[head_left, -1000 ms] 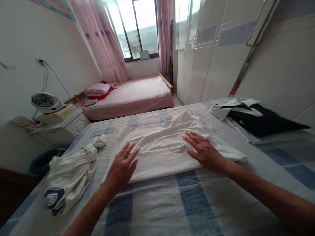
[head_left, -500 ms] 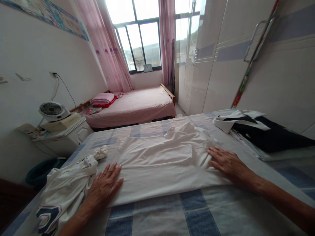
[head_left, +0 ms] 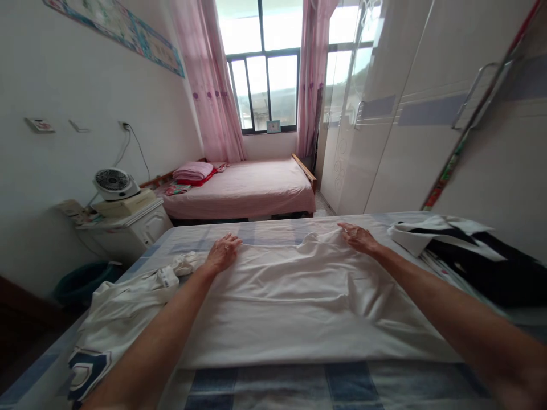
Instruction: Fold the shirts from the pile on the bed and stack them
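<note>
White garment (head_left: 290,319) laid out, creased, on the blue-and-white checked sheet (head_left: 350,384), stretching between the fingers of both hands and back from them toward the forearms. Left hand (head_left: 225,252): at the far left edge of the cloth, fingers close together; whether gripping or merely resting, cannot tell. Right hand (head_left: 358,237): at the far edge, fingertips against a raised peak of fabric; whether pinching, cannot tell either. Left of the left fingers and nearer: crumpled white clothing (head_left: 123,307) with a navy patch, beside the left forearm. Right of the right fingers: pile of black-and-white clothes (head_left: 474,267). Beyond the fingertips, well apart: pink bed (head_left: 265,182).
</note>
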Available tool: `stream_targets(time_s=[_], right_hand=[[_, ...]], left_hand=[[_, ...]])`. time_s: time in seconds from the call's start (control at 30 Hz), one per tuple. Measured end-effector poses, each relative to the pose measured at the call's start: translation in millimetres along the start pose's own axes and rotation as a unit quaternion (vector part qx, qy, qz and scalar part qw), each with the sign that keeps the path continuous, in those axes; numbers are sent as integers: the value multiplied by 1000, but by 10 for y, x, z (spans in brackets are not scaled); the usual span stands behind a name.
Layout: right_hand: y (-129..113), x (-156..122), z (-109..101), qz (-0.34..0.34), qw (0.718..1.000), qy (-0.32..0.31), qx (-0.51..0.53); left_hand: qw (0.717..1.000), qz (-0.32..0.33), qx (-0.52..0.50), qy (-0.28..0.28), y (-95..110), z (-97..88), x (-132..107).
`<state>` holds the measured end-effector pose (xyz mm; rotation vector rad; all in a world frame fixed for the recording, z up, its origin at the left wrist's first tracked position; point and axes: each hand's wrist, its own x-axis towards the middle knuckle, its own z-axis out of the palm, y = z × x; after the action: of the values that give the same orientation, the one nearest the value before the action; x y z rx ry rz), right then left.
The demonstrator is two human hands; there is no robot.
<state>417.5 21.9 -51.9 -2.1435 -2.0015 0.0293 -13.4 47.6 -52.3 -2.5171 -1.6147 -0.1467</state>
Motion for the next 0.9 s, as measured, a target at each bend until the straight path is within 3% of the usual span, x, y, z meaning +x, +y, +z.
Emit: stream_targets(time_s=[0.17, 0.33, 0.4, 0.5, 0.6, 0.7, 0.77, 0.9], right_hand=[[18, 207, 123, 2, 1000, -16, -16], [62, 222, 117, -7, 1000, -18, -20], [94, 181, 42, -7, 1000, 1, -18], [157, 48, -147, -25, 996, 89, 6], [225, -232, -358, -68, 978, 193, 40], [305, -692, -463, -117, 962, 242, 48], [377, -1062, -426, -147, 959, 240, 37], [525, -1684, -164, -185, 967, 171, 26]], left_hand=[[1000, -9, -8, -11, -47, 22, 93], [1000, -20, 4, 4, -67, -8, 116], [999, -31, 10, 24, -102, -48, 91], [997, -48, 18, 62, -195, -151, -20], [989, -18, 30, 145, -301, -267, -270], [968, 64, 50, 239, -367, -329, -678], [957, 119, 59, 260, -372, -317, -996], [943, 214, 68, 247, -303, -196, -1480]])
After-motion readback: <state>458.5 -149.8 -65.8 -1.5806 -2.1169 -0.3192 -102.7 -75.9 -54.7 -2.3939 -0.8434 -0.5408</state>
